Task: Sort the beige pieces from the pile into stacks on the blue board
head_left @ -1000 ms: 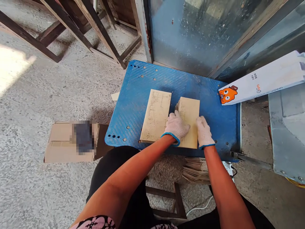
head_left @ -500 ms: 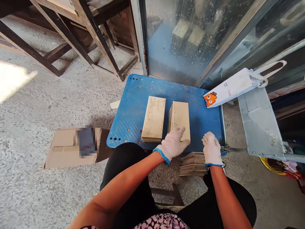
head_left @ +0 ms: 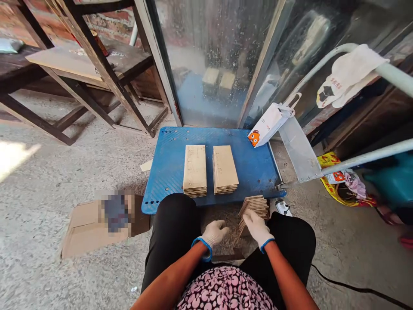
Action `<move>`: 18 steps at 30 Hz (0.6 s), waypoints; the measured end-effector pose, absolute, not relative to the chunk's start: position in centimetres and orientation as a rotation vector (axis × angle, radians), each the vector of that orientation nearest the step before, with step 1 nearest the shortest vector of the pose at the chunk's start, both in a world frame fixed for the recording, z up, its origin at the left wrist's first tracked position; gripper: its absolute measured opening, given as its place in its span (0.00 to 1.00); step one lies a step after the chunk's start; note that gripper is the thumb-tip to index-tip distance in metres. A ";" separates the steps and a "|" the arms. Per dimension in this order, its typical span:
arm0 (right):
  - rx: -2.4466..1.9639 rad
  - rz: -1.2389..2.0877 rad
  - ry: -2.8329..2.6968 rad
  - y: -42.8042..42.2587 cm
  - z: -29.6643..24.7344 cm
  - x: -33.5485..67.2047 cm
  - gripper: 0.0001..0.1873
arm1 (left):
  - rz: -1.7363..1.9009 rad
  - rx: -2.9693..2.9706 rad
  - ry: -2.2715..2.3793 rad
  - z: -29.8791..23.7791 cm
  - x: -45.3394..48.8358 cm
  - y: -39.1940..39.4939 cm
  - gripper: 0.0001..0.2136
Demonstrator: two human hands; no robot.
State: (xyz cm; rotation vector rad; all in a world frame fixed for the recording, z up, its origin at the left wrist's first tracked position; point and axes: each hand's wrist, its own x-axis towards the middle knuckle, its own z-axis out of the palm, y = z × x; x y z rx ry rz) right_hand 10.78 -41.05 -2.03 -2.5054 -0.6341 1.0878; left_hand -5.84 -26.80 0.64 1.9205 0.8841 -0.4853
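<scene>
Lower board stack [head_left: 260,205] at right hand [head_left: 258,227] (cannot tell if gripped); left hand [head_left: 214,233], loosely curled, left of stack; hands apart.

The right hand [head_left: 256,227] partly hides the lower board stack [head_left: 259,204]; a dark item [head_left: 115,212] on the box [head_left: 83,234] is blurred.

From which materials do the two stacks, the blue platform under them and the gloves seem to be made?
Left stack and right stack: probably thin wood or cardboard sheets, dull finish; pale tan faces, layered edges.
Blue platform: perhaps hard plastic, or painted metal; scuffed surface with holes.
Gloves: likely knitted fabric, matt; soft-looking, off-white, blue cuffs.
</scene>
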 end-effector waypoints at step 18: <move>-2.717 1.295 -0.897 -40.2 -0.8 10.3 0.24 | -0.490 2.081 0.837 0.8 -6.8 -27.5 0.10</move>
